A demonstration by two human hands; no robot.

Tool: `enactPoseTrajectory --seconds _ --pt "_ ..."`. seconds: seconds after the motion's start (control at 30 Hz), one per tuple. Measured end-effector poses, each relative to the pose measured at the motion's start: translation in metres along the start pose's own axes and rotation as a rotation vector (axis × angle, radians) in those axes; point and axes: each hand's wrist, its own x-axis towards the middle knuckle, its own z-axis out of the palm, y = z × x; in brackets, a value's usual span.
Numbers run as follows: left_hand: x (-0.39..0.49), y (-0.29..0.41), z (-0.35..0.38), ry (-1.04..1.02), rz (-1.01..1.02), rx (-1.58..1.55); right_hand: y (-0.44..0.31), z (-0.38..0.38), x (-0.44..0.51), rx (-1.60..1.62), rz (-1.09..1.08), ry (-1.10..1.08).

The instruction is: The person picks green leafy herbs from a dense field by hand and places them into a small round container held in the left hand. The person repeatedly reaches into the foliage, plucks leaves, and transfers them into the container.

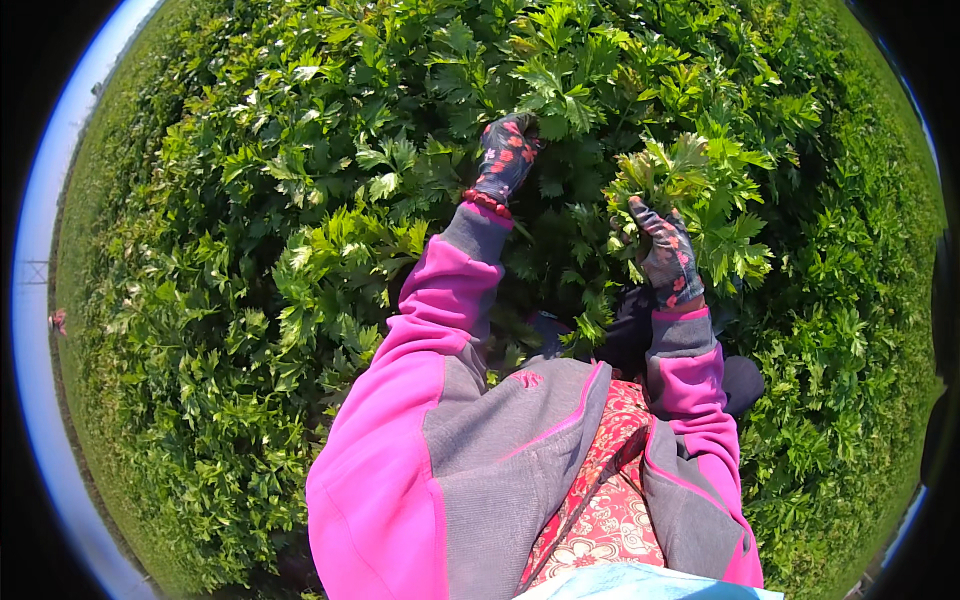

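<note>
Dense green plants with lobed, toothed, celery-like leaves [352, 157] fill the ground before me. My right hand [670, 255], in a dark floral-print glove, is closed around a bunch of cut or gathered-looking leafy sprigs [675, 169]. Their leaves fan out above and to the right of the thumb; some tips look yellowish. My left hand [510, 154], gloved alike, reaches farther out, its fingers curled against a leafy plant top [559, 90]. Its fingertips are hidden, so whether a stem is pinched there cannot be made out. A red beaded bracelet [487, 201] circles that wrist.
Pink-and-grey jacket sleeves [450, 300] cover both my arms, and a red patterned garment [600, 517] shows at my front. Foliage surrounds my dark-clad legs [626, 330]. The planted field runs to the horizon, where a small reddish figure or object [58, 322] appears at far left.
</note>
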Motion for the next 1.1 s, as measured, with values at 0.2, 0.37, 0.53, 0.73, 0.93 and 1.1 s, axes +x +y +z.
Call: enactPoseTrajectory --seconds 0.2,0.37,0.53,0.73,0.93,1.1 --pt "-0.011 0.047 -0.009 0.046 0.080 -0.641 -0.041 0.002 0.020 1.340 0.503 0.089" --pt "-0.036 0.111 -0.014 -0.297 0.209 -0.264 -0.054 -0.001 0.032 1.530 0.554 0.135" --pt "-0.062 0.125 -0.006 -0.152 0.383 0.027 -0.043 0.007 0.029 1.654 0.772 0.256" --pt "-0.037 0.115 -0.032 -0.429 0.527 -0.192 -0.035 0.009 0.029 1.723 0.617 0.140" --pt "0.036 0.044 -0.104 0.067 -0.019 -0.323 -0.045 0.000 0.029 1.708 0.679 0.191" --pt "0.069 -0.030 -0.140 0.461 -0.279 -0.601 -0.048 -0.001 0.025 1.756 0.645 0.116"
